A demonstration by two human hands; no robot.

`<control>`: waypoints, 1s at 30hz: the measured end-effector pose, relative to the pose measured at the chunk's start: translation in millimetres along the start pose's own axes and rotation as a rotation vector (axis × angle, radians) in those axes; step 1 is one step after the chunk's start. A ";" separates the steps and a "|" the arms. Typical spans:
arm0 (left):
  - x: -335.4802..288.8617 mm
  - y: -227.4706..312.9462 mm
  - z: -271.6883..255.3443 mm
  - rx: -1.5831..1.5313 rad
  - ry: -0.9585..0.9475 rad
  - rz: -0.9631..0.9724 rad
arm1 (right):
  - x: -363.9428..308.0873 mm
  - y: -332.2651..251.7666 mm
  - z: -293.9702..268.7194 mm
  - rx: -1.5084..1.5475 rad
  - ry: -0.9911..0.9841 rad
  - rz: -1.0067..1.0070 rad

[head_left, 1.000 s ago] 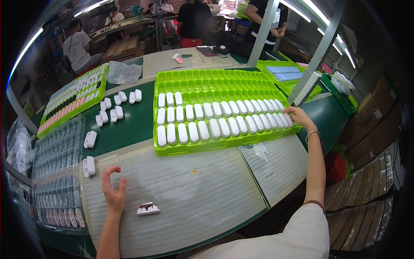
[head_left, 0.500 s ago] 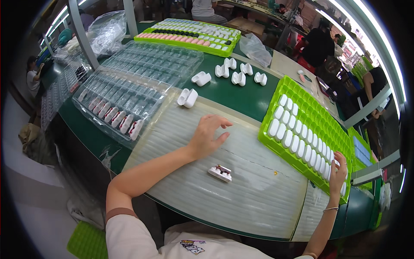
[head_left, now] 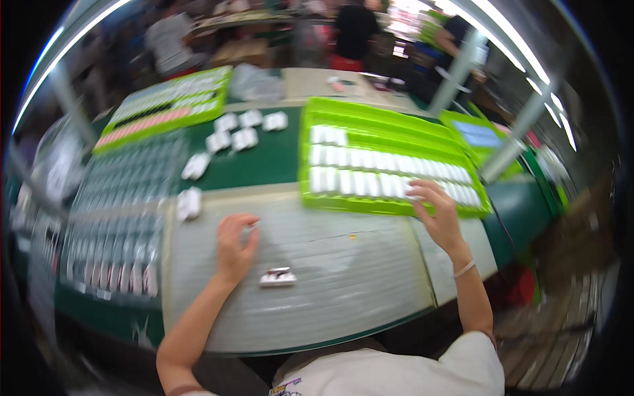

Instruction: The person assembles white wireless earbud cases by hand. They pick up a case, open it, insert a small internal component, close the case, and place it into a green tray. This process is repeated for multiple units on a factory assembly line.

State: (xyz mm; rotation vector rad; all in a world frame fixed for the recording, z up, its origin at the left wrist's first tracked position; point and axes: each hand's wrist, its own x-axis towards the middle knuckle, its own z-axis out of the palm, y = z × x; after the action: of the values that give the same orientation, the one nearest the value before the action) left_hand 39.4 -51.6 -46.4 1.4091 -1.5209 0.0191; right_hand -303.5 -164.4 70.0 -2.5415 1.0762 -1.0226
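Observation:
My left hand (head_left: 236, 247) hovers over the ribbed mat (head_left: 330, 310), fingers curved, thumb apart, nothing visible in it. On the mat beside it lies a small white part with dark red and shiny pieces on top (head_left: 277, 277), looking like an earbud case inner frame. My right hand (head_left: 436, 214) reaches over the front row of white rounded cases (head_left: 360, 183) in the green tray (head_left: 389, 113). Its fingers are spread near the cases; blur hides whether they touch one.
Several opened white cases (head_left: 246, 138) stand on the green table left of the tray. Clear plastic trays (head_left: 125, 175) lie at the left, the nearer holding white parts. Another green tray (head_left: 221, 78) stands behind them. Metal posts (head_left: 508, 155) rise at the right; people are in the background.
The view has swung to the right, blurring the picture. My right hand has moved left along the tray's front row, away from its right end. My left hand stays over the mat.

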 end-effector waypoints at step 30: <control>-6.6 -11.7 -8.5 -0.104 -0.029 -0.222 | 255.3 -85.3 -299.7 -0.467 0.490 -0.223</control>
State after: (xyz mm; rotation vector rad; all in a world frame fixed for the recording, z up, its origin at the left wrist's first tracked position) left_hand 52.3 -45.3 -53.5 1.4913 -1.3618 -0.2149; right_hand -329.0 -256.0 461.5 -2.9039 1.2956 -1.6935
